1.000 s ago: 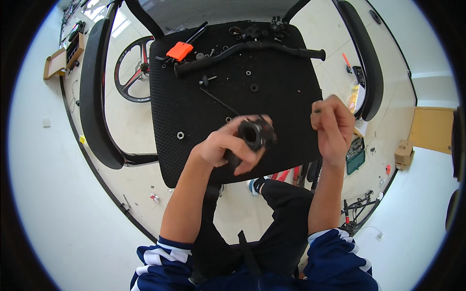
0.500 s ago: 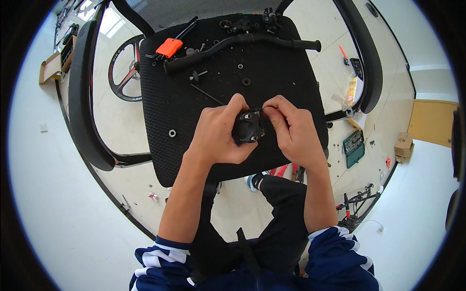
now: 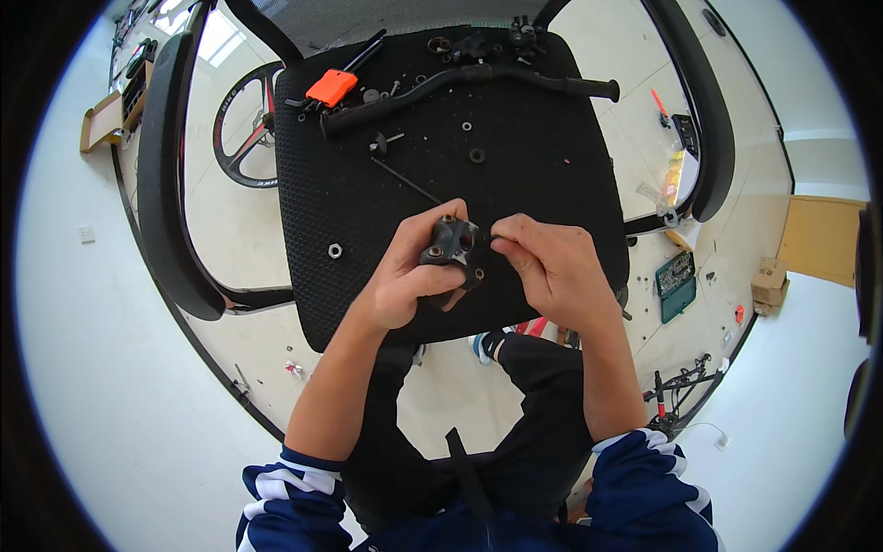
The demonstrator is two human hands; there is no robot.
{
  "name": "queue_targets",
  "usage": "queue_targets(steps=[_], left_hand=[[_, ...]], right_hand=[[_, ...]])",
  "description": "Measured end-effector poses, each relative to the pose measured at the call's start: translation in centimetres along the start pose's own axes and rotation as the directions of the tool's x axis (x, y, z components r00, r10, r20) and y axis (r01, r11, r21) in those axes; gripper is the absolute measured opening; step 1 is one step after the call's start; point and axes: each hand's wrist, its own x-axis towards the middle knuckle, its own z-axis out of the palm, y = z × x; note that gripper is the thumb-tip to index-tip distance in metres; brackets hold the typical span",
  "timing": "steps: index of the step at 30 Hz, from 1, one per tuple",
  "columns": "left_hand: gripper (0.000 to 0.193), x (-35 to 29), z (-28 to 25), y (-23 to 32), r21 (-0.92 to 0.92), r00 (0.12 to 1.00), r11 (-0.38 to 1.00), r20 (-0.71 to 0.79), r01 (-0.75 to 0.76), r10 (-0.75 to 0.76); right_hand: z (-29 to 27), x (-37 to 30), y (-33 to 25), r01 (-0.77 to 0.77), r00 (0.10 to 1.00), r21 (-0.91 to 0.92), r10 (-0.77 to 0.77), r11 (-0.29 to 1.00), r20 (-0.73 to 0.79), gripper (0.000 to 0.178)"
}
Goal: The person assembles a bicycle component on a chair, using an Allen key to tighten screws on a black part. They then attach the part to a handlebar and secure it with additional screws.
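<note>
My left hand (image 3: 400, 285) is wrapped round a black bicycle handlebar stem (image 3: 449, 250), its clamp end with several bolts showing above my thumb. Just to its right, my right hand (image 3: 552, 262) is closed in a pinch, thumb against forefinger. A small dark bit shows at those fingertips, too small to name. The two hands are a little apart, over the front half of the black chair seat (image 3: 313, 294). A thin hex key or rod (image 3: 405, 179) lies on the seat beyond my left hand.
A black handlebar (image 3: 478, 75) lies across the back of the seat, beside an orange tool holder (image 3: 332, 88) and small black parts. A silver nut (image 3: 335, 250) sits at left. Armrests (image 3: 166, 184) flank the seat. On the floor are a wheel (image 3: 241, 138) and a green case (image 3: 676, 287).
The stem has been turned in my left hand, so its bolted clamp faces more upward. My right hand has drawn slightly away from it, still pinching.
</note>
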Motion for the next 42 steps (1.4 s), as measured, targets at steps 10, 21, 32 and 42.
queue_targets(steps=[10,21,32,42], left_hand=[[0.030,-0.6,0.0,1.3,0.658,0.979,0.738,-0.005,-0.151,0.205],[0.049,-2.0,-1.7,-0.1,-0.326,0.899,0.874,0.372,0.360,-0.231],[0.036,0.0,0.2,1.1,0.815,0.974,0.579,-0.100,-0.037,0.203],[0.044,1.9,1.9,-0.7,0.944,0.817,0.330,-0.205,0.019,0.539]], right_hand=[[0.5,0.0,-0.3,-0.233,0.970,0.156,0.220,0.960,0.100,0.009],[1.0,-1.1,-1.3,0.157,0.984,0.080,-0.162,0.984,0.067,0.013],[-1.6,-0.6,1.4,-0.237,0.910,0.263,0.308,0.935,-0.276,0.027],[1.3,0.0,-0.5,-0.186,0.966,0.281,0.228,0.942,-0.125,0.020]])
